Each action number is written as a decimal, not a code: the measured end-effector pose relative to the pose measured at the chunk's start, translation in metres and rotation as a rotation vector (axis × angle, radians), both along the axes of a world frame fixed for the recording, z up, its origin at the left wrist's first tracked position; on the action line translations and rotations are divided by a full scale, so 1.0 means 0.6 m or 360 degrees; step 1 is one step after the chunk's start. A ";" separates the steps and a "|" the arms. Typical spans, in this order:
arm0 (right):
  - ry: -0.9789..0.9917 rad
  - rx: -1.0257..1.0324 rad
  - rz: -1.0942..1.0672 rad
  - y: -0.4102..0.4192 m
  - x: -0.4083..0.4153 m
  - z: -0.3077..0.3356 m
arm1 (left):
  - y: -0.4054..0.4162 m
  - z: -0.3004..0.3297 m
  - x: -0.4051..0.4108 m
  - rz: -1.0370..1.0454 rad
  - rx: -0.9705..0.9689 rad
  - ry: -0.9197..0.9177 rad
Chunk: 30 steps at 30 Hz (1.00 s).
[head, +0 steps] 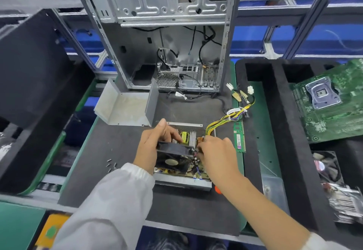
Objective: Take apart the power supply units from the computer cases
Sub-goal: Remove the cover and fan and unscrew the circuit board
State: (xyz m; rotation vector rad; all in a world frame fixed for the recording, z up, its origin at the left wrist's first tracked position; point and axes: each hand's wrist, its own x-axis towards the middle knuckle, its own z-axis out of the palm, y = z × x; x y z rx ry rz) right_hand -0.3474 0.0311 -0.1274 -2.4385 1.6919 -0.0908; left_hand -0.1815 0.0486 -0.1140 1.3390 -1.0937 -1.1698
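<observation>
No brand or label is readable from here; the stickers on the fan hub and the memory stick are too blurred. The power supply unit [182, 173] sits open on the dark mat in the middle of my desk [110, 171], toward the near edge, its lid off: a grey metal tray with a yellowish circuit board, silver heat sinks, a yellow transformer and a copper coil. A bundle of yellow and black wires [225, 118] runs from its far right corner toward the desk's right edge.

My left hand [155, 147] grips the black fan [174, 157], fingers curled over its top edge, holding it tilted above the board. My right hand [216, 151] pinches at the fan's right corner, where thin wires meet the board.

The stripped computer case [163, 39] stands at the far edge. The grey metal cover [127, 106] lies just in front of it. Loose screws [111, 164] lie left of the unit, a green memory stick [239, 137] to its right.
</observation>
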 end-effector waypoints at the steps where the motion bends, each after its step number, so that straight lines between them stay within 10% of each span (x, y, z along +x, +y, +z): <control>1: 0.0016 0.0032 -0.0024 0.002 0.003 -0.003 | -0.001 -0.001 0.000 0.0012 -0.0002 0.0014; 8: -0.0154 0.0039 0.0133 -0.004 -0.014 -0.015 | -0.005 -0.009 0.000 0.0162 0.0049 0.0083; 13: -0.0950 0.0008 -0.0093 0.001 -0.017 0.004 | -0.011 -0.011 -0.005 0.0209 0.0080 0.0106; 24: -0.0892 -0.0206 -0.0122 0.009 -0.028 0.106 | -0.007 0.020 0.026 0.0183 0.0023 0.0705; 30: -0.1429 0.0217 -0.0278 -0.012 0.009 0.112 | -0.036 0.064 0.109 0.0318 0.0341 0.0778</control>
